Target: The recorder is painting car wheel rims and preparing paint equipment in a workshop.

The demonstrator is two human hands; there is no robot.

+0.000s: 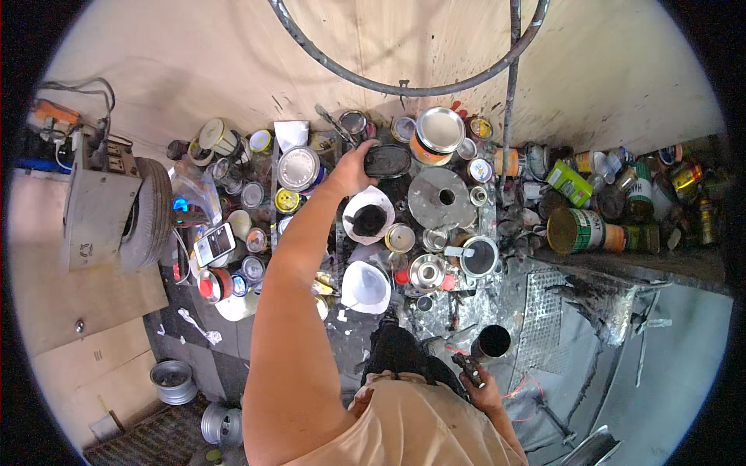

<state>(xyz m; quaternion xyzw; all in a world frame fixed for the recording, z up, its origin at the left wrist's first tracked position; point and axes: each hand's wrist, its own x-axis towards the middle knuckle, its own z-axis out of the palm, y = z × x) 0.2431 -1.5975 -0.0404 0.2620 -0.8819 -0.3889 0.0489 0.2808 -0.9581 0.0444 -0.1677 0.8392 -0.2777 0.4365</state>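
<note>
At the far side of the cluttered bench, my left hand point(356, 168) grips the side of a dark, paint-blackened oval tub point(388, 161). Just nearer is a white funnel-like cup point(368, 215) with a dark inside. A second white paper strainer cone point(366, 287) lies closer to me. Low on my right side, my right hand point(483, 390) is closed around a dark metal spray gun point(468, 368). An open cup with a black inside point(492, 342) sits beside the gun; whether they are joined I cannot tell.
An orange-sided paint can point(440, 130) and a round grey plate point(443, 199) stand beyond the middle. A phone point(214, 245) rests among tins at left. Cans crowd the right shelf point(645, 264). A hose point(404, 87) loops along the wall. Wheel rims point(173, 382) lie on the floor.
</note>
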